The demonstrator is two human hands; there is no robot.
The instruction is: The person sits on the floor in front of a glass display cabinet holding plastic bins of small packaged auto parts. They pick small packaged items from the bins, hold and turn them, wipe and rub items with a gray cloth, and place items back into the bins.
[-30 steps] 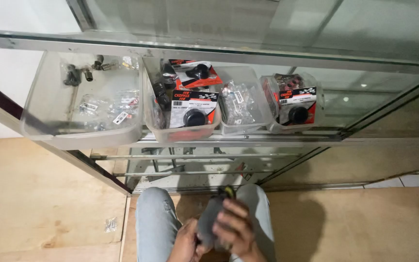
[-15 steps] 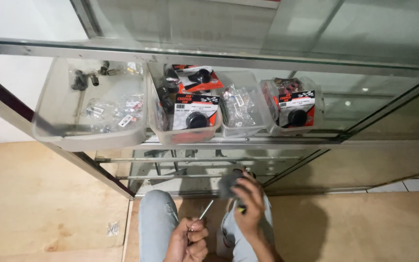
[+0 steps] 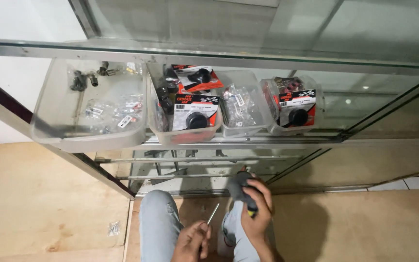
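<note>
**Loose parts low against a glass cabinet**

Landmark: the glass cabinet (image 3: 248, 160), seen from above by a person crouched in front of it.

Right hand (image 3: 254, 209): fingers wrapped closed round a dark grey tool handle (image 3: 241, 187) with a yellow patch at its lower end. It sits just in front of the cabinet's bottom rail, over the right knee. What kind of tool it is cannot be told.

Left hand (image 3: 192, 240): fingers pinched shut on a thin metal rod (image 3: 213, 213), tip angled up toward the cabinet, between the knees (image 3: 158, 218).

Risks, as judged:
- The rod is slim and held only at its end; a slip would drop it onto the wood floor (image 3: 40, 204), or let it roll under the cabinet's lower rail.
- The handle is close to the lower glass; a sharp lift or twist could knock the pane or rail.
- On the shelf above the hands, four clear plastic bins (image 3: 93, 140) hold bagged screws and carded black parts. The leftmost overhangs the shelf edge, so a head or shoulder rising could tip it.
- A small bag of screws (image 3: 114, 228) lies on the floor left of the cabinet's corner, easy to kick.

Room: open floor to left and right of the cabinet's front; tight upward and forward.
</note>
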